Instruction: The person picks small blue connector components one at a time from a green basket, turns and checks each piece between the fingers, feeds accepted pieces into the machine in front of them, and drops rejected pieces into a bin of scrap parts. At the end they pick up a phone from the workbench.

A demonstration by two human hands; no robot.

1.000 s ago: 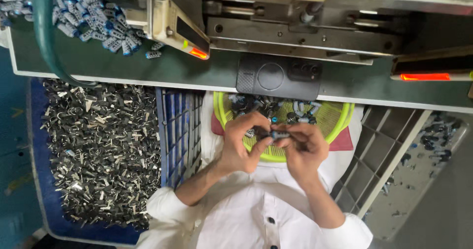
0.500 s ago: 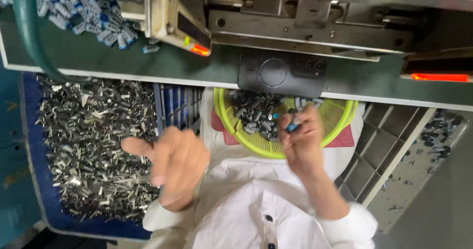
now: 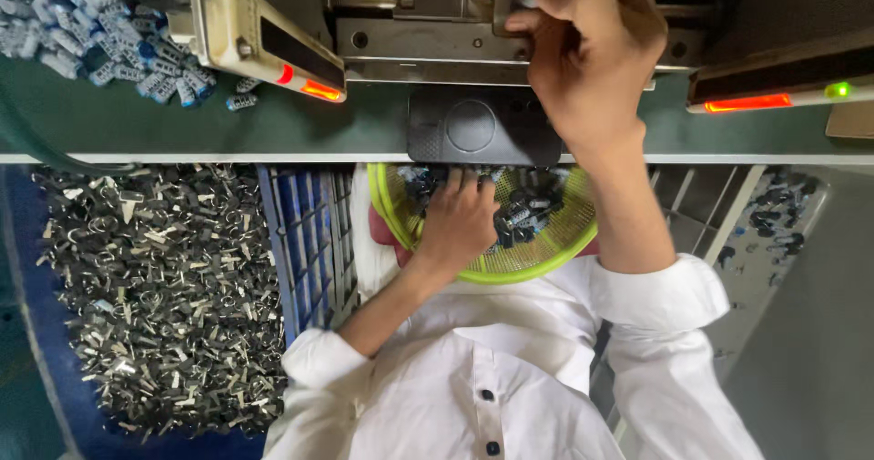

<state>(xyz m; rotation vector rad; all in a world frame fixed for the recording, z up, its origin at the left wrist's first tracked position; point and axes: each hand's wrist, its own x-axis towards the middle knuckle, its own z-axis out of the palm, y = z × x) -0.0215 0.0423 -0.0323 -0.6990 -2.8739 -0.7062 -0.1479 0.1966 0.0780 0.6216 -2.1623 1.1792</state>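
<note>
Down in the lap, the left hand (image 3: 458, 225) sits inside a yellow-green mesh basket (image 3: 537, 261), fingers spread down into the pile of small dark and blue parts (image 3: 526, 216); can't really tell if they've closed on one. Up on the green bench (image 3: 300, 123), the right hand (image 3: 587, 55) is at the grey metal press fixture (image 3: 428, 23), fingers pinched together on something small at its slot. A blue crate (image 3: 305, 232) of dark metal clips (image 3: 155, 287) sits off to the left.
</note>
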